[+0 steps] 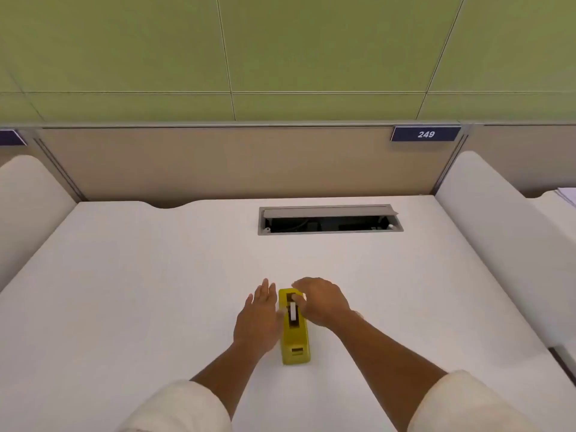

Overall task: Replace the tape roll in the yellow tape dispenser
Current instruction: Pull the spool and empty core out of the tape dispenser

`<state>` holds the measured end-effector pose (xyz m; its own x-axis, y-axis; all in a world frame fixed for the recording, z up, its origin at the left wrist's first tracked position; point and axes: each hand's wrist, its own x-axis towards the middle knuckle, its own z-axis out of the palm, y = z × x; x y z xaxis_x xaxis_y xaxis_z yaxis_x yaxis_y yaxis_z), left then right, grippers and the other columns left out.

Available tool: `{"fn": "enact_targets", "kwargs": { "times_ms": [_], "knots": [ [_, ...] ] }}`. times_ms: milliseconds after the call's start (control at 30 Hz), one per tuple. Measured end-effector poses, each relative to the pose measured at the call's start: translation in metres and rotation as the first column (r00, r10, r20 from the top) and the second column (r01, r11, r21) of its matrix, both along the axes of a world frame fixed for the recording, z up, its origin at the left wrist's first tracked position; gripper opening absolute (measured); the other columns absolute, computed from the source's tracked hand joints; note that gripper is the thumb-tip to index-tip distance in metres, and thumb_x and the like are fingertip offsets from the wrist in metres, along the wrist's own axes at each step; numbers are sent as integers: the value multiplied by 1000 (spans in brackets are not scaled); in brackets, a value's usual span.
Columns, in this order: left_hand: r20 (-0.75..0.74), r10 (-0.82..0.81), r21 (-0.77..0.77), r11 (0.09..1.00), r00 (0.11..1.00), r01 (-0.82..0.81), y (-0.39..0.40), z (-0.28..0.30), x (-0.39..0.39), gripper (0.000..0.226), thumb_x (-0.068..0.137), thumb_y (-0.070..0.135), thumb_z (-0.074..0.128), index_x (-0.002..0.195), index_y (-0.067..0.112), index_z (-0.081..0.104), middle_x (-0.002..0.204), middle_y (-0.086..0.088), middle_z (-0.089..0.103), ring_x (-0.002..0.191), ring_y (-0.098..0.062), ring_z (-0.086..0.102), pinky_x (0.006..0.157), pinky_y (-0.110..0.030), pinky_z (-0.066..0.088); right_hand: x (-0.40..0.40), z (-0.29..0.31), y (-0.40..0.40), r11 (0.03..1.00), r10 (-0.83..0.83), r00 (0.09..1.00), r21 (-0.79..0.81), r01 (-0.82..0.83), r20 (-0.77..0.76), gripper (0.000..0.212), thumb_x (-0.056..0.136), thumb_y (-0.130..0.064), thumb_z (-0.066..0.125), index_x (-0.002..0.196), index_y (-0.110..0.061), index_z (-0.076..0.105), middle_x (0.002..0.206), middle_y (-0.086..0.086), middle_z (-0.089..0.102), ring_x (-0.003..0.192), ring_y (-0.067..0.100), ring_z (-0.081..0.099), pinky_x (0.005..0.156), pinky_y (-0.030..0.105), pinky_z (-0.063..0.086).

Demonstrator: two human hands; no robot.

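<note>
White sleeves (184, 406) cover our arms low down. Our left hand (257, 321) is flat and loose, touching the yellow tape dispenser (295, 338) on the white counter (140, 291). Our right hand (322, 302) curls over the top, fingers on the white tape roll (293, 310).

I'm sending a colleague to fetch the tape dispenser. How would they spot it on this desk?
On the white desk, look toward the near edge from the grey cable hatch. The tape dispenser sits between the left hand and right hand. It is the only yellow thing there.
</note>
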<state>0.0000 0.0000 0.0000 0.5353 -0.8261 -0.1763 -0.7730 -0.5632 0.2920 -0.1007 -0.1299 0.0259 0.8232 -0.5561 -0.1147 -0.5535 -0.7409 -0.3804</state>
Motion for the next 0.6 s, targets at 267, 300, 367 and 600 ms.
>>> {"fn": "enact_targets", "kwargs": {
  "times_ms": [267,300,367,600],
  "knots": [
    [-73,20,110,994,997,-11,-5,-10,-4,62,94,41,50,149,34,23,115,-1,68,104,-24,66,82,-35,52,6,-20,0,993,104,984,62,-96,-146,33,81,-31,64,113,-23,62,120,-2,61,108,23,57,85,37,48],
    [-72,24,111,994,997,-16,-6,-11,-4,63,93,41,52,149,33,24,117,0,68,105,-24,66,82,-35,52,7,-22,0,992,116,981,63,-108,-157,31,80,-30,65,110,-22,63,118,-2,62,106,23,58,83,37,48],
    [-73,34,98,995,997,-26,-8,-12,-4,64,92,41,55,148,33,27,120,3,68,107,-23,66,83,-35,53,9,-26,1,989,140,975,73,-129,-171,30,78,-30,67,106,-20,64,114,1,64,101,25,59,78,37,48],
    [-149,122,-1,992,981,-124,-13,-10,0,55,83,38,69,134,36,51,117,11,68,108,-17,65,84,-29,50,15,-27,2,989,91,988,128,-75,-126,16,77,-17,64,92,-16,61,98,7,65,88,29,61,66,31,38]
  ]
}}
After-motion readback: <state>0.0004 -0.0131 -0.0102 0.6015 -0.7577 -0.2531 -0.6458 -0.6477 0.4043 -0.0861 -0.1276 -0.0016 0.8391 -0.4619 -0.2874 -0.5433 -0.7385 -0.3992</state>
